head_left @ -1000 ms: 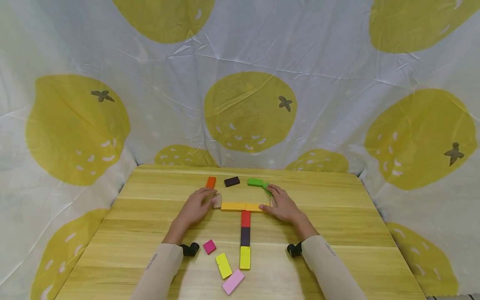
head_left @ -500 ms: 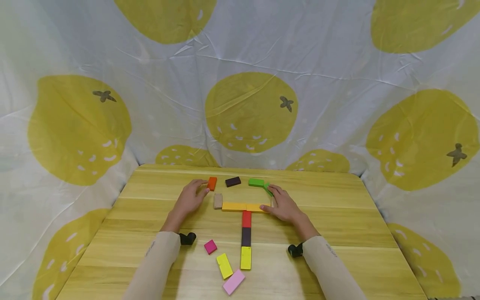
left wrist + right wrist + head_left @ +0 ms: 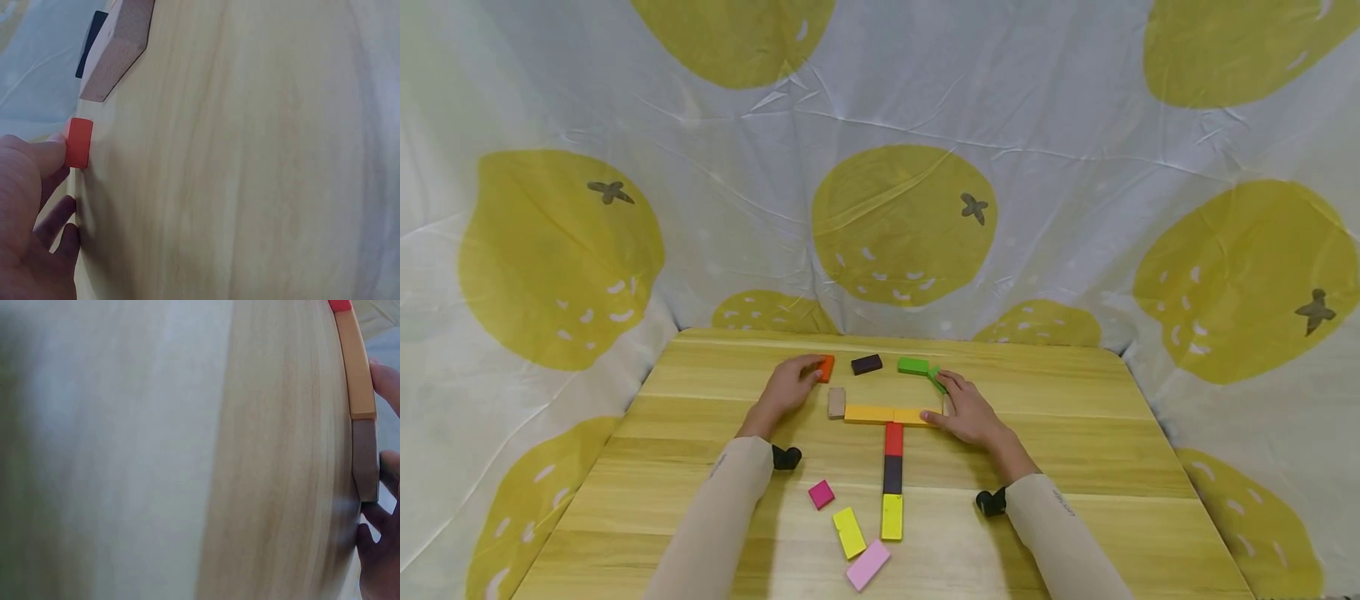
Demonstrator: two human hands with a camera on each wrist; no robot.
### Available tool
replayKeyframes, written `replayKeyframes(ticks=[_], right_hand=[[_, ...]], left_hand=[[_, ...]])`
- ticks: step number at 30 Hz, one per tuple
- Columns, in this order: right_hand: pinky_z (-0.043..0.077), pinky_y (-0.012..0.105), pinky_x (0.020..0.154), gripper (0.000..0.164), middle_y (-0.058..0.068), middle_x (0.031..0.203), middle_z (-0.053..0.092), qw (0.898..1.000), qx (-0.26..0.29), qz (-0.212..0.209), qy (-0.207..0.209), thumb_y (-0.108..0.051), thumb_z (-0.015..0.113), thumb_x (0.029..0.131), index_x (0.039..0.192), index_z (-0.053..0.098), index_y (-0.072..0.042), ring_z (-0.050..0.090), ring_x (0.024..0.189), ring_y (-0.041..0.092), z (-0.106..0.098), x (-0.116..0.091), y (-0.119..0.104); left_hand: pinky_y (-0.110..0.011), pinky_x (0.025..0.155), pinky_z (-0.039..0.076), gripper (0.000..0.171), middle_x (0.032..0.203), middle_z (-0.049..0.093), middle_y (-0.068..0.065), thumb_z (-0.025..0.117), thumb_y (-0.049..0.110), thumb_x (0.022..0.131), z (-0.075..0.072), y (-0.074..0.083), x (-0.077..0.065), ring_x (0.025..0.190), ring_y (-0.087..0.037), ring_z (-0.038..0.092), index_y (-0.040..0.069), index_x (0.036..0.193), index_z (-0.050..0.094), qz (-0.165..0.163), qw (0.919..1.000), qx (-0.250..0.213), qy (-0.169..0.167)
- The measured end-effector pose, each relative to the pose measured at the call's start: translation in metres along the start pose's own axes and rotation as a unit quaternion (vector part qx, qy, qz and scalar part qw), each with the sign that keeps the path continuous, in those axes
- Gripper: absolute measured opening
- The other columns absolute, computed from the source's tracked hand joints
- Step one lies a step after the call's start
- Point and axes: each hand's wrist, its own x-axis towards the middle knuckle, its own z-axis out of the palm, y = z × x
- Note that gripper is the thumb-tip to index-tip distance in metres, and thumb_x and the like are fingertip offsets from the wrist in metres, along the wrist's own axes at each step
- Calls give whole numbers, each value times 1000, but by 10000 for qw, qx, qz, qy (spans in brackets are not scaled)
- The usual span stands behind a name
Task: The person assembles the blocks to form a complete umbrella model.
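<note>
In the head view my left hand (image 3: 784,390) pinches an orange wooden block (image 3: 827,369) near the far left of the layout. The left wrist view shows my thumb against that block's side (image 3: 79,143); the fingers behind it are partly hidden. My right hand (image 3: 972,417) rests at the right end of the row, thumb on a yellow-orange block (image 3: 912,416), fingertips at a slanted green block (image 3: 936,380). A plain wood block (image 3: 365,459) lies under this hand, mostly hidden in the head view. Another plain wood block (image 3: 837,403) ends the row on the left.
A black block (image 3: 867,364) and a green block (image 3: 913,366) lie at the back. A stem of red (image 3: 893,439), black (image 3: 892,474) and yellow (image 3: 892,517) blocks runs toward me. Loose magenta (image 3: 822,495), yellow (image 3: 849,533) and pink (image 3: 868,566) blocks lie front left.
My left hand has let go of the left plain wood block, moved up beside the orange block and taken hold of it. The right hand stays in place.
</note>
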Motion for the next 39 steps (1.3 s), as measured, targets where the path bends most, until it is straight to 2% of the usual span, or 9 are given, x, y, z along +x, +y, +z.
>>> replayKeyframes(ticks=[4, 11, 17, 27, 39], right_hand=[[35, 59, 121, 93, 9, 169, 29, 10000, -23, -10, 12, -65, 63, 93, 162, 31, -12, 33, 152, 38, 2, 0, 1], [34, 58, 121, 92, 9, 169, 29, 10000, -20, -24, 37, -63, 64, 93, 162, 31, -12, 33, 152, 38, 1, 1, 1], [34, 58, 122, 92, 9, 169, 29, 10000, -20, -25, 24, -64, 63, 93, 163, 31, -12, 32, 153, 38, 1, 1, 1], [34, 58, 121, 92, 9, 169, 29, 10000, 4, -30, 43, -62, 65, 93, 163, 31, -12, 32, 153, 38, 0, 0, 0], [34, 59, 121, 92, 8, 169, 28, 10000, 74, -24, 55, -62, 65, 93, 163, 31, -12, 32, 153, 38, 1, -1, 0]], left_hand=[[-58, 120, 36, 40, 150, 56, -19, 59, 18, 106, 3, 1, 2, 142, -44, 48, 8, 145, 60, -125, 9999, 11, -74], [-59, 119, 37, 40, 148, 58, -19, 61, 19, 105, 4, 6, 2, 141, -44, 49, 9, 144, 62, -159, 9999, 33, -27], [-58, 118, 39, 38, 147, 60, -17, 60, 22, 105, 7, 13, 3, 140, -43, 50, 12, 142, 64, -163, 9997, 99, -151], [-57, 117, 40, 38, 145, 62, -16, 61, 20, 105, 10, 25, 4, 138, -42, 53, 11, 142, 64, -3, 9996, 152, -255], [-56, 115, 42, 37, 141, 65, -15, 60, 18, 105, 19, 25, 12, 135, -41, 56, 11, 141, 65, 222, 9985, 360, -348]])
